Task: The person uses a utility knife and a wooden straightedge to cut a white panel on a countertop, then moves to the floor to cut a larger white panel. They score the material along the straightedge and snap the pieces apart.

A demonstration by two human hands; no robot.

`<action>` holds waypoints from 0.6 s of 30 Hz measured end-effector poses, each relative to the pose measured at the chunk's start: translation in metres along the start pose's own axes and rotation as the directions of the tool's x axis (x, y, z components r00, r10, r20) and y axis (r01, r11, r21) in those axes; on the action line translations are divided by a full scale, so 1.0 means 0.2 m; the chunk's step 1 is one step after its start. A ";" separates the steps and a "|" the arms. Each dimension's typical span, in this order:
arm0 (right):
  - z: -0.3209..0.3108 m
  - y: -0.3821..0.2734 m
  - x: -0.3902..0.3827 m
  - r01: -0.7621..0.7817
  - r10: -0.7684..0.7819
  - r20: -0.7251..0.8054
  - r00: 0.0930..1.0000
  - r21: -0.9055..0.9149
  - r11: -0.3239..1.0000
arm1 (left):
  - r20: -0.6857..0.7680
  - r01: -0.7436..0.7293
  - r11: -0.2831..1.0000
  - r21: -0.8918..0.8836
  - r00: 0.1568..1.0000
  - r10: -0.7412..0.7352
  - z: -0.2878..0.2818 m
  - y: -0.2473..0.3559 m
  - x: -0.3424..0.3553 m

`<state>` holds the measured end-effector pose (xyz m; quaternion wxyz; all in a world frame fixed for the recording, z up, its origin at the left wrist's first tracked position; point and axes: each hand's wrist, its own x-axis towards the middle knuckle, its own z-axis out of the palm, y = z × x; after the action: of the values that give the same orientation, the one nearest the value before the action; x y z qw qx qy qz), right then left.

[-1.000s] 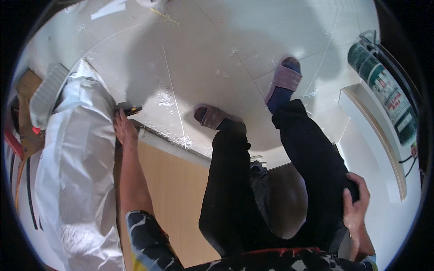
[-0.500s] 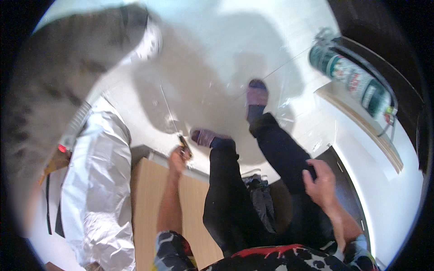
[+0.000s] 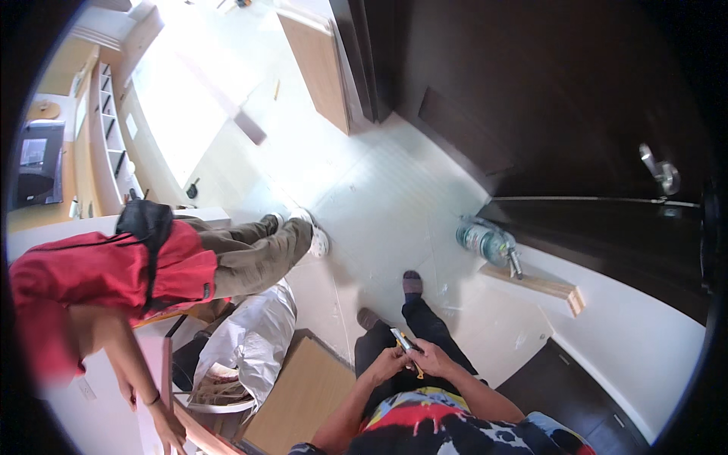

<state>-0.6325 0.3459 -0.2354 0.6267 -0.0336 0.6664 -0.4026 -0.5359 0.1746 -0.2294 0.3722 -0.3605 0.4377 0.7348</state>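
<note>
My left hand point(image 3: 387, 364) and right hand point(image 3: 430, 359) are together in front of my legs, both gripping a small silver, black and yellow tool point(image 3: 403, 342) that looks like a utility knife. My fingers are closed round it. Just left of my arms lie a pale wooden board point(image 3: 303, 387) and a crumpled white bag point(image 3: 254, 341). My dark trousers and purple slippers show below and beyond my hands.
A person in red point(image 3: 98, 265) with khaki trousers stands at my left, arms lowered near pale panels. A teal cylinder point(image 3: 483, 241) lies beside a wooden ledge point(image 3: 531, 282) and dark door point(image 3: 553, 98). A leaning panel point(image 3: 311, 61) and shelving point(image 3: 114, 144) stand farther back.
The view has swung up toward the room and door. My hands have come together on the tool that was in my left hand. The person at the left has come into view.
</note>
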 end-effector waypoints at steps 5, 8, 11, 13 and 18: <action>-0.36 -0.41 -0.06 -0.066 0.067 0.007 0.998 -0.116 0.991 | -0.089 -0.343 0.887 0.310 0.918 0.386 -0.01 0.32 -0.20; -0.62 -0.50 0.04 -0.127 0.042 -0.294 0.955 -0.275 0.953 | -0.299 -0.134 0.823 0.552 0.889 0.346 -0.17 0.55 -0.25; -0.85 -0.57 0.16 -0.103 -0.168 -0.520 0.838 -0.451 0.886 | -0.305 -0.097 0.772 0.628 0.882 0.359 -0.27 0.88 -0.28; -0.89 -0.81 0.15 -0.113 -0.273 -0.549 0.790 -0.568 0.815 | -0.321 -0.153 0.782 0.604 0.851 0.415 -0.32 1.13 -0.36; -1.00 -1.28 0.34 -0.173 -0.210 -0.538 0.817 -0.575 0.800 | -0.329 -0.513 0.649 0.562 0.581 0.744 -0.39 2.01 -0.62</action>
<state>-0.9373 0.2356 -0.1640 0.3470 -0.1134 0.9157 -0.1678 -0.8098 -0.0619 -0.0008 0.0080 -0.2792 0.7659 0.5791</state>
